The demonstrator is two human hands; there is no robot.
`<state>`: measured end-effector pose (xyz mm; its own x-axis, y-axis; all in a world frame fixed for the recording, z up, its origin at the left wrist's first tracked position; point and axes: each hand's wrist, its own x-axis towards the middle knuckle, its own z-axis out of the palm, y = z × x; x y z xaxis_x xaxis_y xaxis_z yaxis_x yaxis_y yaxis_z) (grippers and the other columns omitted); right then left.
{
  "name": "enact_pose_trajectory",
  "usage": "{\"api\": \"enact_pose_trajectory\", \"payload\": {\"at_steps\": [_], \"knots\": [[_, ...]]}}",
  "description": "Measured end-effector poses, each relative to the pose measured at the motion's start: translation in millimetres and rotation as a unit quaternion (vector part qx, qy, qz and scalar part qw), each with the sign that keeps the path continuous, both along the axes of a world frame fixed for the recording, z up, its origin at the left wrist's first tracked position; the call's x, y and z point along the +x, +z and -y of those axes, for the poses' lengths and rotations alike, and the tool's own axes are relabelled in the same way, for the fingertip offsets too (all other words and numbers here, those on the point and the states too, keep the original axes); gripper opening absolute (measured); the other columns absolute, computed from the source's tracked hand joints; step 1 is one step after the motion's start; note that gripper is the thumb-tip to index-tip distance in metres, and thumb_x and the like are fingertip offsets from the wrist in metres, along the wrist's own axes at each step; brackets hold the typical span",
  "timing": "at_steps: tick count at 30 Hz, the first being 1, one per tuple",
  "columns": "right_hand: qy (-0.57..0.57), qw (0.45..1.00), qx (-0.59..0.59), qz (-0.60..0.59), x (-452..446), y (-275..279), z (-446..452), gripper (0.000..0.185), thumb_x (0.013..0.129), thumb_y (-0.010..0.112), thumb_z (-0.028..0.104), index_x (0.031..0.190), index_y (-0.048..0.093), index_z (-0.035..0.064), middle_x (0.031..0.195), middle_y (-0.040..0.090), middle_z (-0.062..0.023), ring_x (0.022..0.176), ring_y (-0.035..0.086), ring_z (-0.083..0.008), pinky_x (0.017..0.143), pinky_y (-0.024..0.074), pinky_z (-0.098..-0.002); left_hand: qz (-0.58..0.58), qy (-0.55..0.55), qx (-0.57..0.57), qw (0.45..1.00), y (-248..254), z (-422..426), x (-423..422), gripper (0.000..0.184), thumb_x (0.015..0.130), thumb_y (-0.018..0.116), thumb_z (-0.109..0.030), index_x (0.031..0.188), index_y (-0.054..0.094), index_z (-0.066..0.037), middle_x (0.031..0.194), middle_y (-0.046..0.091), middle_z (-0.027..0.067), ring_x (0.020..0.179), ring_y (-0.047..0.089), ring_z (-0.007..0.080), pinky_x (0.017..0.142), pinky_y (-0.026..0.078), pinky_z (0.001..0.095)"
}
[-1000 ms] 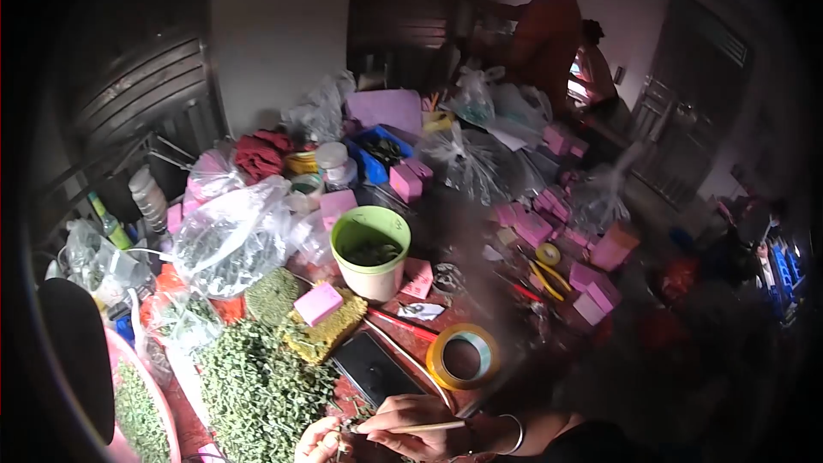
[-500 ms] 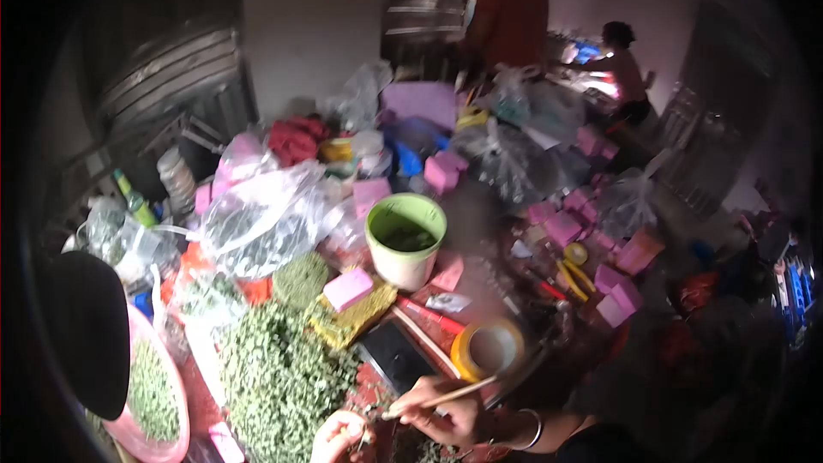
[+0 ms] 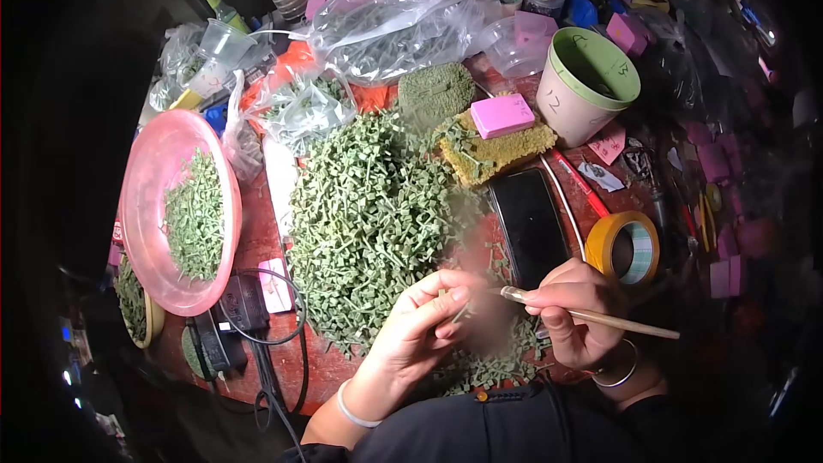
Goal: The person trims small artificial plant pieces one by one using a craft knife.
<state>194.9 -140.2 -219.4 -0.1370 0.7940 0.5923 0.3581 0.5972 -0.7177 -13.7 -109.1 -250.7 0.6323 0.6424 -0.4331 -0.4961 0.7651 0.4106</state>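
Observation:
My right hand (image 3: pixel 583 313) is closed around a thin wooden-handled tool (image 3: pixel 621 321). Its pale, glossy tip points left, toward my other hand; what kind of tool it is cannot be made out. My left hand (image 3: pixel 420 326) pinches a small green piece (image 3: pixel 464 313) between thumb and fingers, just left of the tip. Behind it rises a large pile of small green pieces (image 3: pixel 369 214), cut and angular. More loose green pieces (image 3: pixel 493 371) lie scattered under the hands.
Left of the pile, a pink basin (image 3: pixel 137 197) holds similar pieces; black cables (image 3: pixel 261 360) run in front. A phone (image 3: pixel 530 223), yellow tape roll (image 3: pixel 607 249), sponge (image 3: pixel 510 154), pink block (image 3: pixel 501 115) and green-rimmed bucket (image 3: pixel 574 111) stand right. Plastic bags (image 3: pixel 403 17) lie behind.
My view has swung down and left, so the people in the background are out of sight. Both hands now show fully, still holding the small piece and the wooden-handled tool.

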Motion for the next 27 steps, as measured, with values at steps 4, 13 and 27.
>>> {"api": "enact_pose_trajectory", "payload": {"at_steps": [4, 13, 27], "knots": [[0.002, 1.0, 0.008, 0.022, -2.5, -4.6, 0.6, 0.015, 0.085, 0.066, 0.005, 0.099, 0.063, 0.0014, 0.081, 0.06, -0.0069, 0.063, 0.06, -0.0195, 0.057, 0.05, -0.0292, -0.006, 0.0, 0.002, 1.0, 1.2, -0.1, 0.1, 0.019, 0.092, 0.059, -0.012, 0.109, 0.058, -0.003, 0.083, 0.058, 0.0053, 0.051, 0.037, 0.0018, 0.045, 0.028, 0.0147], [0.023, 0.99, 0.092, 0.104, -7.5, -0.4, 1.6, 0.027, 0.079, 0.073, 0.01, 0.102, 0.064, 0.0009, 0.083, 0.058, -0.0049, 0.068, 0.059, -0.0191, 0.058, 0.05, -0.0303, -0.038, 0.024, 0.035, 0.998, 4.9, 1.3, 4.0, 0.016, 0.092, 0.059, -0.009, 0.106, 0.058, -0.003, 0.085, 0.065, 0.0049, 0.051, 0.039, 0.0016, 0.047, 0.031, 0.0156], [0.017, 0.989, 0.088, 0.12, -8.4, -1.8, 2.7, 0.029, 0.079, 0.074, 0.013, 0.103, 0.064, 0.0007, 0.085, 0.058, -0.0044, 0.069, 0.06, -0.0191, 0.06, 0.0498, -0.0299, -0.068, 0.029, 0.051, 0.996, 6.9, 1.7, 5.0, 0.014, 0.091, 0.061, -0.011, 0.104, 0.06, -0.005, 0.084, 0.066, 0.0022, 0.055, 0.041, 0.001, 0.05, 0.033, 0.0164]]}}
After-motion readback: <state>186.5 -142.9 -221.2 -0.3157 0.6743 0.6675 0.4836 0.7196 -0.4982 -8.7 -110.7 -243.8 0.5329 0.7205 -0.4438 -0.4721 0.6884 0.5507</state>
